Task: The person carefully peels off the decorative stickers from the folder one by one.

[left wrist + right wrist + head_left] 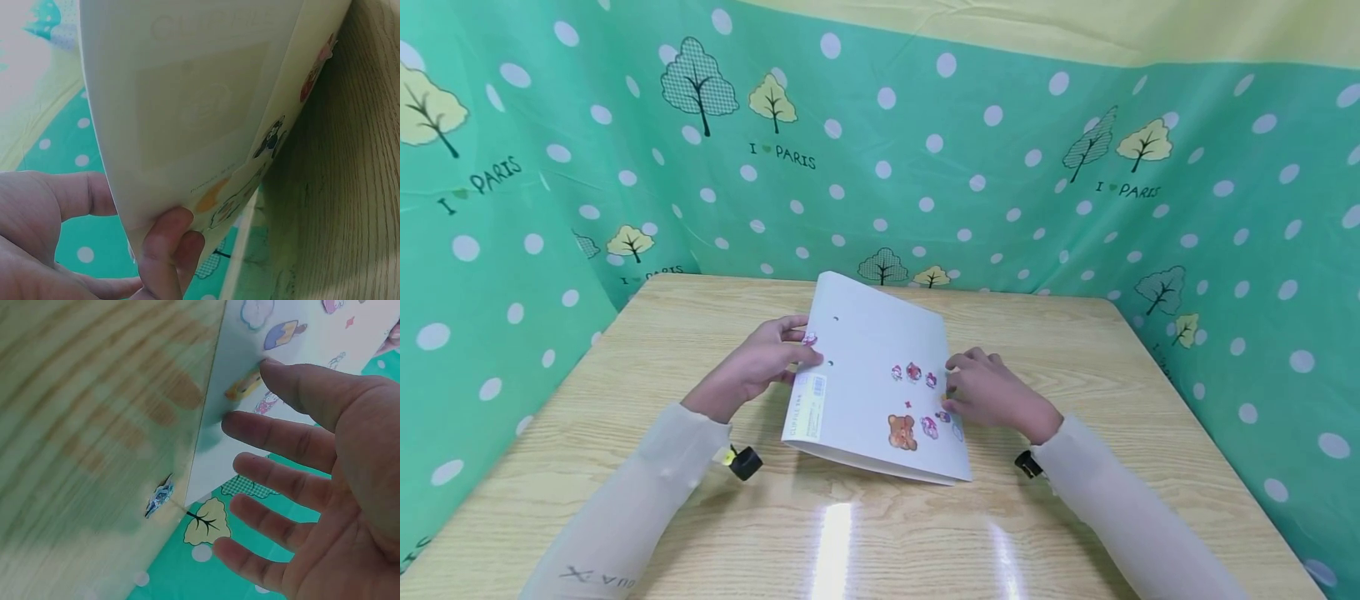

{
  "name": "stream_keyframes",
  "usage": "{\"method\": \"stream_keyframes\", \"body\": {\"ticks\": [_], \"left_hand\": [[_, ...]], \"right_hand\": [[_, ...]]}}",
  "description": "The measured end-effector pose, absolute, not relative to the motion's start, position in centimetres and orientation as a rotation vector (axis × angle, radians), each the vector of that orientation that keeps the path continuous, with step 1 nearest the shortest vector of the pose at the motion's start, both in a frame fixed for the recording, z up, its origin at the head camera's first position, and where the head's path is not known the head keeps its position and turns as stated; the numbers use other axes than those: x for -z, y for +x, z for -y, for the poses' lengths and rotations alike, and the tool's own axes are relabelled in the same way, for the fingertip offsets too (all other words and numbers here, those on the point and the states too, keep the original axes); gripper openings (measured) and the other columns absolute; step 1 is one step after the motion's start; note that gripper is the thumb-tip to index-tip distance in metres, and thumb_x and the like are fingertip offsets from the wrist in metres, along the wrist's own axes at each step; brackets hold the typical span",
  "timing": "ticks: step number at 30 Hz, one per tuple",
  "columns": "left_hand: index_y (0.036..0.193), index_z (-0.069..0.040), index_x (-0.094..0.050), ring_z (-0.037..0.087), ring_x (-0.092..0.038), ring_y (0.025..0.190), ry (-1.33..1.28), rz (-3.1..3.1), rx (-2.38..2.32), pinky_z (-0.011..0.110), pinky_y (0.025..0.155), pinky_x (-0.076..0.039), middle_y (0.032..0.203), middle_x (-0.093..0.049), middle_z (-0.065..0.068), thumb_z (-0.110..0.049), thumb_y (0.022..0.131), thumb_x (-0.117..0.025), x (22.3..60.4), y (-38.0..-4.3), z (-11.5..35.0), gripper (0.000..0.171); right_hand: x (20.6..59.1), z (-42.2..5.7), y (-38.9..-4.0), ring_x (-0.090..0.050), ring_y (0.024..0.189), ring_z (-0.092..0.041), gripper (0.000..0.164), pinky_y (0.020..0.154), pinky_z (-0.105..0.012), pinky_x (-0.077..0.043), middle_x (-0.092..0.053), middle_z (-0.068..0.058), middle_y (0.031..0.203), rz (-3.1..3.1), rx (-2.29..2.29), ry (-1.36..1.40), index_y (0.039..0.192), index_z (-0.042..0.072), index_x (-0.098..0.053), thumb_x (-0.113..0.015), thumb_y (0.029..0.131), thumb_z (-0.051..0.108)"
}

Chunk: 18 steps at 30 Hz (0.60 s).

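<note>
A white clip file (pixel 872 358) lies at a slant on the table, its spine side to the left raised and its lower edge slightly parted. Cartoon stickers, among them a brown bear sticker (pixel 902 432), decorate the cover. The left hand (pixel 765 360) grips the spine side, thumb on the cover and the other fingers around the edge. In the left wrist view, fingertips (pixel 167 240) press the pale panel of the file (pixel 200 100). At the file's right edge is the right hand (pixel 996 396), fingers loosely extended, with thumb and index fingertips right at the cover in the right wrist view.
A light wooden table (pixel 715 517) reflects bright light near its front. A green dotted curtain (pixel 880 192) with tree prints encloses the back and sides. Beside the right hand, a small shiny bluish piece (pixel 160 495) shows on the wood.
</note>
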<state>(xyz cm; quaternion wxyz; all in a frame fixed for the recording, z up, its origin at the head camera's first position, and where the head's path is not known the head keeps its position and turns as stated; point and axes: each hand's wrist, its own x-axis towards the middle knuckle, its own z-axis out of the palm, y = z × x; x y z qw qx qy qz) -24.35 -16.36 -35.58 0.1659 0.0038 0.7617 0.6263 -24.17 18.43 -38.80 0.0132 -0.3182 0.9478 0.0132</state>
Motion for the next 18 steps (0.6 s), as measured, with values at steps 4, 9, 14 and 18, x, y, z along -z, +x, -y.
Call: {"method": "stream_keyframes", "body": {"ticks": [4, 9, 14, 18], "left_hand": [[0.160, -0.006, -0.027, 0.029, -0.064, 0.106, 0.009, -2.172, -1.781, 0.036, 0.077, -0.055, 0.143, -0.046, 0.019, -0.001, 0.091, -0.070, 35.6, -24.3, 16.3, 0.082], [0.160, -0.007, -0.027, 0.029, -0.064, 0.105, 0.001, -2.162, -1.789, 0.036, 0.076, -0.056, 0.143, -0.046, 0.019, 0.000, 0.091, -0.070, 35.5, -24.4, 16.3, 0.082], [0.160, -0.006, -0.027, 0.028, -0.065, 0.105, 0.010, -2.162, -1.792, 0.036, 0.076, -0.056, 0.143, -0.047, 0.019, 0.000, 0.091, -0.070, 35.4, -24.3, 16.3, 0.082], [0.160, -0.004, -0.025, 0.028, -0.065, 0.105, 0.023, -2.165, -1.792, 0.036, 0.077, -0.055, 0.144, -0.047, 0.020, -0.001, 0.091, -0.069, 35.4, -24.3, 16.4, 0.082]], "right_hand": [[38.9, -18.1, -23.9, -0.053, 0.124, -0.040, 0.017, 0.098, -0.064, -0.045, -0.064, -0.014, 0.133, -2.966, -0.045, -1.036, 0.095, 0.015, -0.080, -0.077, 0.092, 0.031], [39.0, -17.7, -23.7, -0.055, 0.123, -0.040, 0.014, 0.098, -0.063, -0.045, -0.065, -0.014, 0.132, -2.986, -0.061, -1.055, 0.088, 0.014, -0.079, -0.078, 0.092, 0.028], [39.2, -17.4, -23.7, -0.056, 0.123, -0.039, 0.013, 0.098, -0.060, -0.046, -0.066, -0.014, 0.130, -3.010, -0.107, -1.048, 0.088, 0.013, -0.079, -0.072, 0.094, 0.022], [39.2, -17.3, -23.7, -0.056, 0.123, -0.039, 0.013, 0.100, -0.060, -0.046, -0.066, -0.014, 0.130, -3.023, -0.076, -1.016, 0.088, 0.013, -0.080, -0.070, 0.095, 0.017]]}}
